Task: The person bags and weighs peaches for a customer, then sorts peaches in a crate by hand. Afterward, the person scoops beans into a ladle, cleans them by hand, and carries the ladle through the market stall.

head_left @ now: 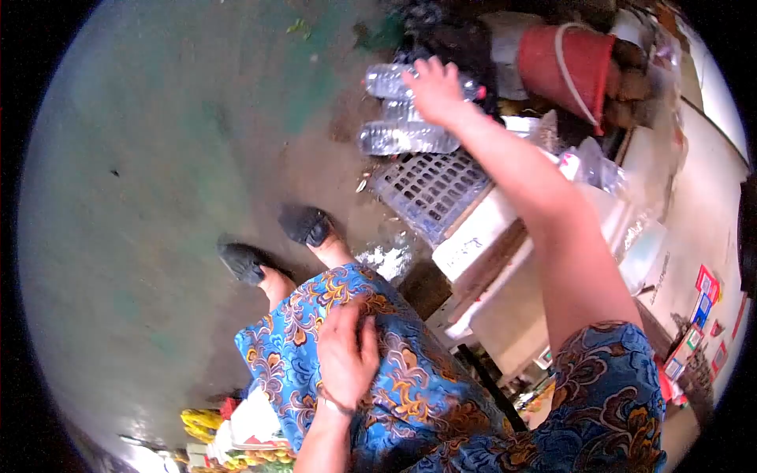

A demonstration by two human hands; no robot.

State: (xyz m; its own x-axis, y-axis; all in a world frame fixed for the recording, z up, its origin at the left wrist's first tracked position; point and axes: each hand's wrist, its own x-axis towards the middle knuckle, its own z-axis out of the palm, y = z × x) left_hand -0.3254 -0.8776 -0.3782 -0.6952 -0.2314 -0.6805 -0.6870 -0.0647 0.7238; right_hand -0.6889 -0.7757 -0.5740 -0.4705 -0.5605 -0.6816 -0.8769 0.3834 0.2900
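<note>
My right hand (435, 91) reaches out at the upper middle, its fingers spread over clear plastic bottles (406, 137) that lie on their sides in a stack. The fingertips overlap the upper bottles; whether they press on them I cannot tell. A pinkish-red cap shows at the right end of one bottle. My left hand (345, 355) lies flat on the blue patterned dress (402, 370) over my lap, holding nothing, with a thin band round its wrist.
Right of the bottles, a red bucket (561, 71) with a pale handle lies tilted. Below them are a plastic grate (434, 185) and a white foam box (465, 251). Dark shoes (306, 226) stand on the wet floor (158, 173). Yellow and red items lie at the bottom left.
</note>
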